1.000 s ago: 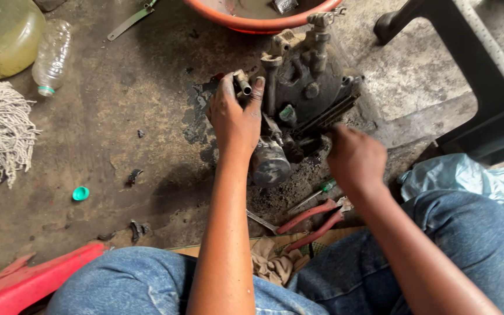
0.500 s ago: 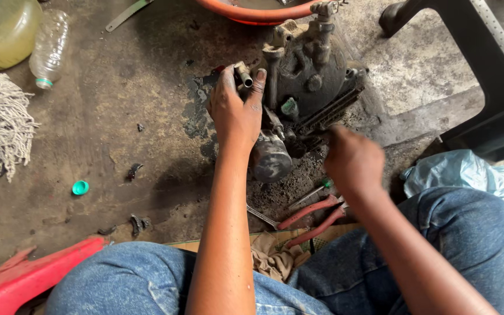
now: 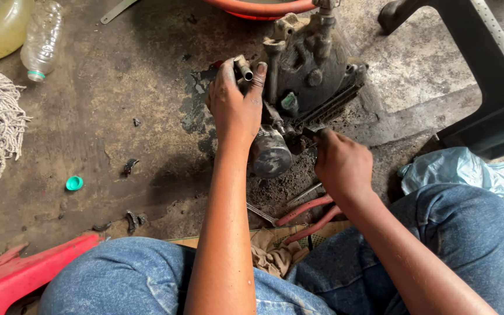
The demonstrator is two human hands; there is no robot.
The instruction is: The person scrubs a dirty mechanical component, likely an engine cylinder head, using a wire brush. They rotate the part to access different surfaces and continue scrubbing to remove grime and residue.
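Both hands have barely shifted since half a second ago, though the whole scene now sits slightly lower in the frame. At upper centre the greasy engine part (image 3: 307, 70) lies on the oily floor (image 3: 118, 116). Left hand (image 3: 237, 105) is closed around a short metal tube (image 3: 244, 67) on its left side. Right hand (image 3: 342, 166) is curled shut on a small tool (image 3: 312, 130) against its lower edge. Red-handled pliers (image 3: 307, 213) lie just below, and a green cap (image 3: 74, 183) sits at left.

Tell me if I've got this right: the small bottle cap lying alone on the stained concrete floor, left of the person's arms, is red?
Not quite. In the head view that small bottle cap is green, not red. It does lie alone on the stained concrete floor, left of the arms.
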